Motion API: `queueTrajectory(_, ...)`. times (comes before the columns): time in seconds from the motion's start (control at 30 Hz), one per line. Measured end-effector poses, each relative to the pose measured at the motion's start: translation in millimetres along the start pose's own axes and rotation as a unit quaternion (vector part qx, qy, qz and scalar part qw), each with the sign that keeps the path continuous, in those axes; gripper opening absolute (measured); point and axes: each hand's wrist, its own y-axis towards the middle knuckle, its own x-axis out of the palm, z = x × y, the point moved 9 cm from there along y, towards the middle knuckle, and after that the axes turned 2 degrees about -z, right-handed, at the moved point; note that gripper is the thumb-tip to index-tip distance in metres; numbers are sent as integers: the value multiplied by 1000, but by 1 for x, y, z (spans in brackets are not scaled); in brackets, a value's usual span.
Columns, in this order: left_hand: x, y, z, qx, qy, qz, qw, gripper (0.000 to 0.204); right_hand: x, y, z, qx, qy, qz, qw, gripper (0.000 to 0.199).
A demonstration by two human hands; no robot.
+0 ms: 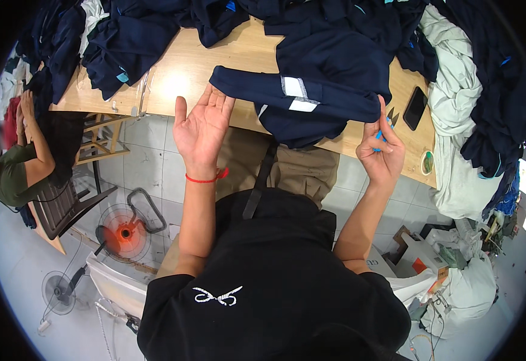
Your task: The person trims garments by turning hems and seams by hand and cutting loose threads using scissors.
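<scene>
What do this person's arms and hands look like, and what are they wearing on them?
Both forearms are bare, with no gloves on the left hand or the right hand. A thin red string bracelet circles the left wrist. Short black sleeves belong to a black top with a small white embroidered mark.

Your left hand [201, 128] hides its fingertips under the edge of the navy garment [311, 90], so you cannot tell whether they grip the cloth or only touch it. Your right hand [382, 150] closes around a small blue tool [378, 139], most of it buried in the palm; its kind stays unclear. The garment's far part merges with the dark clothing piles [154, 30], and the fisheye rim cuts those off. The desk [184, 72] is largely covered by cloth. The black phone [415, 108] lies partly tucked by pale fabric [455, 90]. The person [16, 162] at left is blurred and cropped.
</scene>
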Motion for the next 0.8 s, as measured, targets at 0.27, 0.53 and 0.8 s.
queueTrajectory(0.27, -11, -6, 3, 1, 49, 8, 999, 73, -3, 2, -2, 18, -2, -66, 998, 46)
queueTrajectory(0.53, -36, -36, 50, 190, 692, 261, 646, 32, 24, -16, 25, -97, -442, -30, 891, 33)
queueTrajectory(0.8, 11, 10, -91, -68, 885, -210, 410, 27, 43, -15, 32, -104, -544, -52, 831, 31)
